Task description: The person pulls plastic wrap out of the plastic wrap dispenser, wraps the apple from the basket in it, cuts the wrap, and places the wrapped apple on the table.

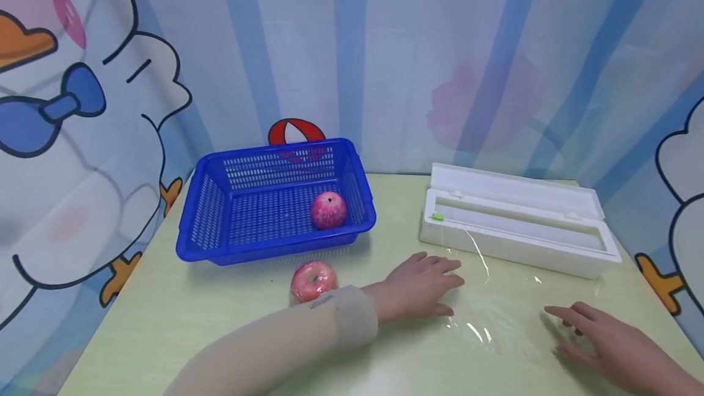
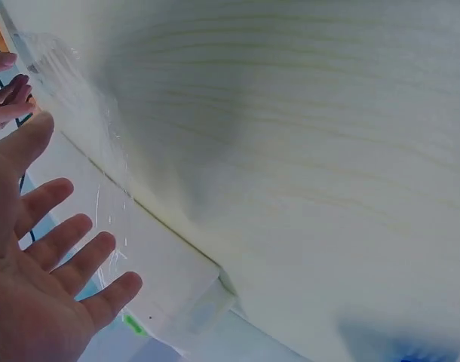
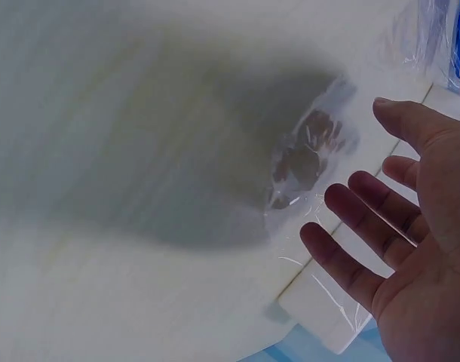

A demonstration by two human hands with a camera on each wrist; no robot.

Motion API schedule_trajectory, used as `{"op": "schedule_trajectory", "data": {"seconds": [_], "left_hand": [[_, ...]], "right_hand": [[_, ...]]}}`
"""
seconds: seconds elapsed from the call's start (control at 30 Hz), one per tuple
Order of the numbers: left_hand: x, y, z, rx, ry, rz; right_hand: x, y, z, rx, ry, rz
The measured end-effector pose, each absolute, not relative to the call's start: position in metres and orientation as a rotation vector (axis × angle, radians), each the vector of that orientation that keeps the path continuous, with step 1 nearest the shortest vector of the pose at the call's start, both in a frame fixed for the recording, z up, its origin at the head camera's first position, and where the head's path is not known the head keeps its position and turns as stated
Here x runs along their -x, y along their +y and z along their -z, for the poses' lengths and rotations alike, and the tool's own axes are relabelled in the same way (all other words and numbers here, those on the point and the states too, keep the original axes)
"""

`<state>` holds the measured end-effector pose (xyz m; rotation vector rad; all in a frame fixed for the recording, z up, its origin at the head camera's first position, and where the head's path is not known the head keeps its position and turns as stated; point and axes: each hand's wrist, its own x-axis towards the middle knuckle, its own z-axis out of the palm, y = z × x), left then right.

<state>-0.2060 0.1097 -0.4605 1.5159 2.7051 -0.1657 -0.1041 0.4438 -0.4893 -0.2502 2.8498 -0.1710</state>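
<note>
A sheet of clear cling film (image 1: pixel 495 326) stretches over the table from the white dispenser box (image 1: pixel 519 249), its glints lying between both hands. My left hand (image 1: pixel 420 286) is over the film's left edge, palm down with its fingers spread. In the left wrist view the fingers (image 2: pixel 90 260) are straight and overlap the film. My right hand (image 1: pixel 605 335) hovers near the film's right side, fingers loosely extended and holding nothing. The right wrist view shows film (image 3: pixel 305 158) just past the fingertips. A red apple (image 1: pixel 310 280) with a shiny surface sits beside my left forearm, which partly hides it.
At the back left stands a blue plastic basket (image 1: pixel 275 240) with another apple (image 1: pixel 328 210) inside. The dispenser's lid (image 1: pixel 517 191) is raised at the back, and a small green slider (image 1: pixel 437 216) sits at its left end. A printed curtain (image 1: pixel 385 66) hangs behind the table.
</note>
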Motion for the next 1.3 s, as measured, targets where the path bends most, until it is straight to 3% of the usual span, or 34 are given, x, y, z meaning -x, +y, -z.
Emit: {"op": "schedule_trajectory", "data": {"seconds": [0.23, 0.43, 0.77, 0.97, 1.3], "left_hand": [[0.2, 0.101, 0.458, -1.635, 2.686, 0.237], [0.192, 0.094, 0.466, -1.764, 2.655, 0.337], [0.182, 0.091, 0.476, -1.886, 2.62, 0.348], [0.179, 0.092, 0.479, -1.956, 2.652, 0.477], [0.188, 0.093, 0.446, -1.791, 2.634, -0.15]], "right_hand": [[0.086, 0.45, 0.497, 0.035, 2.663, 0.278], [0.075, 0.451, 0.502, 0.019, 2.651, 0.279], [0.07, 0.454, 0.508, 0.208, 2.742, 0.184], [0.066, 0.461, 0.508, 0.476, 2.737, 0.049], [0.058, 0.449, 0.507, 0.182, 2.865, 0.08]]}}
